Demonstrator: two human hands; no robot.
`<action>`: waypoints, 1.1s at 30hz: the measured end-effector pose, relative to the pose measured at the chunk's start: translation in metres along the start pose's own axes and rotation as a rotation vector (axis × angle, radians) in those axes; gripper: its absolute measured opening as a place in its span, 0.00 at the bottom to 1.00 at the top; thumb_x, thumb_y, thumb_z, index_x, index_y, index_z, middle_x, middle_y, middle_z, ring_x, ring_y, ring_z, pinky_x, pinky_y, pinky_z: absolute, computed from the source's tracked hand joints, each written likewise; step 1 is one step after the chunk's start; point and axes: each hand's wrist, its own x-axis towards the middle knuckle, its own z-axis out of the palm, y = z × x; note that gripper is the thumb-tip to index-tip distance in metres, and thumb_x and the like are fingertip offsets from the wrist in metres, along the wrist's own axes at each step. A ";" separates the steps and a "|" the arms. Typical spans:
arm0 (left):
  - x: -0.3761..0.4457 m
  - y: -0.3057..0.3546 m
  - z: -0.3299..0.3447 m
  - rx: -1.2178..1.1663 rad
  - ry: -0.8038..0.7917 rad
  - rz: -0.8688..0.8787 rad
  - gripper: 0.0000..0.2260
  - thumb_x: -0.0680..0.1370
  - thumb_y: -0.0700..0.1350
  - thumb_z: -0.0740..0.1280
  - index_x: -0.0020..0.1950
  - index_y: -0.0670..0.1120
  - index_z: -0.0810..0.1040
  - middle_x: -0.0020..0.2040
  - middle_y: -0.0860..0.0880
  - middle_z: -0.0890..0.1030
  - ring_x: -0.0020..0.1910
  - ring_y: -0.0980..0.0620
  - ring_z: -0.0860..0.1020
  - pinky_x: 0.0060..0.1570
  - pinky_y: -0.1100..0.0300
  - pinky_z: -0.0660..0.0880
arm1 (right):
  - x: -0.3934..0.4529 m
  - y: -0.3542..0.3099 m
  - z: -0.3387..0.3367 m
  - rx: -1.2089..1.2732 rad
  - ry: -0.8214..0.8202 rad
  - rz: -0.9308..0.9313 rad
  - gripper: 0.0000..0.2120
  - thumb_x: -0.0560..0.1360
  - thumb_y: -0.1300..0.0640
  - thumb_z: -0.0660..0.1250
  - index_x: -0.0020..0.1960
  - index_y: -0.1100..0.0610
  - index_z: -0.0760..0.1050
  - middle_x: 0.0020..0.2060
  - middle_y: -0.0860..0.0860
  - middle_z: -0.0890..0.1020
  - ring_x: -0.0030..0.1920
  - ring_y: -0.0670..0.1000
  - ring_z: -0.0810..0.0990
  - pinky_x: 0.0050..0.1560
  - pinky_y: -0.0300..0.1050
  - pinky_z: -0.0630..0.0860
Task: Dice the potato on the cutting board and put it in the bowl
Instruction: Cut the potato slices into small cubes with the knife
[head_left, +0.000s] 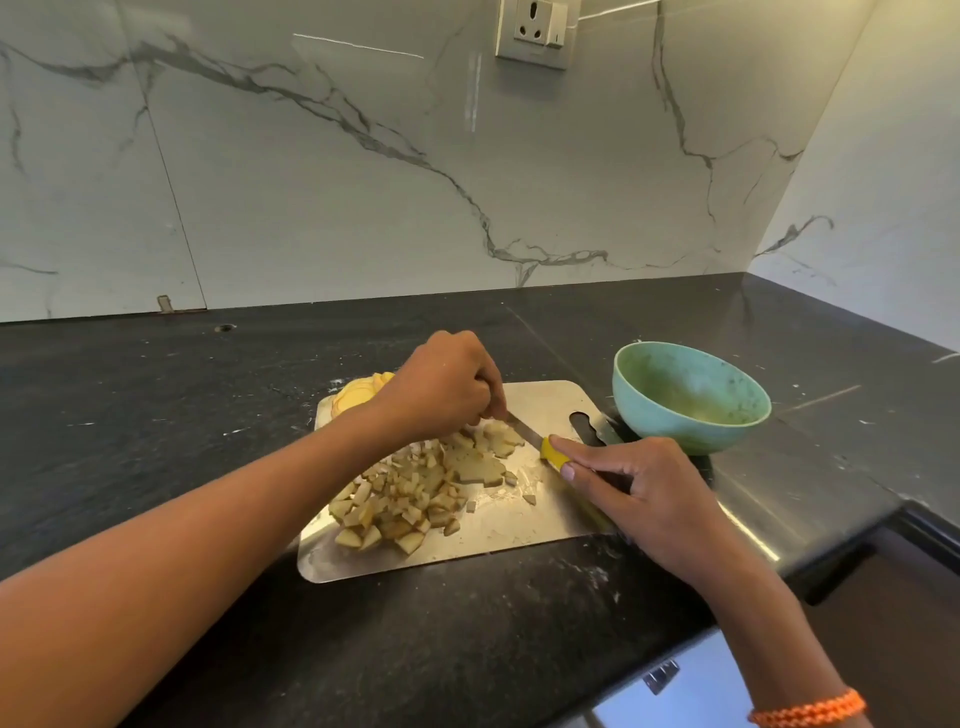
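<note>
Most of the potato already lies as a pile of diced potato on the steel cutting board, just nearer you than your left hand. A few flat potato slices remain uncut, lying between your two hands, so you are late in the dicing step and nothing has gone into the bowl yet.

Your left hand is curled, fingertips bunched down on the last pieces just beside the blade; whether it truly pinches one or only steadies it, I cannot tell. Your right hand is wrapped round the yellow handle of the knife, forefinger laid along the top, with the blade running away from it towards the left fingertips and resting low on the board.

Beyond your right hand, touching or just off the board's far corner, stands the green bowl, apparently empty apart from some residue. Past your left wrist, at the board's far edge, sit some pale yellow slices, partly hidden by the hand.

For the next move, keep your left fingertips tucked back from the edge, cross-cut the remaining slices, and only then gather the dice. The board is smooth metal on a dark desk, so expect pieces to slide; press down rather than drag.
</note>
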 end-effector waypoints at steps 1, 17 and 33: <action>0.001 -0.003 -0.003 -0.004 0.036 -0.009 0.18 0.75 0.32 0.63 0.39 0.49 0.89 0.34 0.53 0.85 0.33 0.52 0.84 0.39 0.52 0.85 | -0.001 -0.001 -0.001 0.036 -0.005 0.001 0.13 0.80 0.43 0.68 0.64 0.34 0.78 0.53 0.25 0.79 0.58 0.43 0.82 0.56 0.50 0.81; 0.009 -0.039 -0.011 0.077 0.151 -0.067 0.15 0.80 0.37 0.65 0.47 0.54 0.89 0.44 0.57 0.86 0.29 0.53 0.78 0.31 0.60 0.77 | 0.006 -0.014 0.001 0.192 0.014 -0.038 0.14 0.81 0.49 0.70 0.66 0.43 0.81 0.60 0.33 0.81 0.63 0.32 0.77 0.63 0.32 0.74; 0.015 -0.049 -0.020 0.105 -0.065 -0.058 0.17 0.82 0.36 0.66 0.48 0.56 0.89 0.50 0.57 0.87 0.27 0.62 0.76 0.28 0.67 0.68 | -0.013 -0.028 0.006 0.170 -0.071 -0.060 0.15 0.82 0.48 0.68 0.68 0.42 0.78 0.61 0.32 0.80 0.65 0.36 0.78 0.64 0.41 0.78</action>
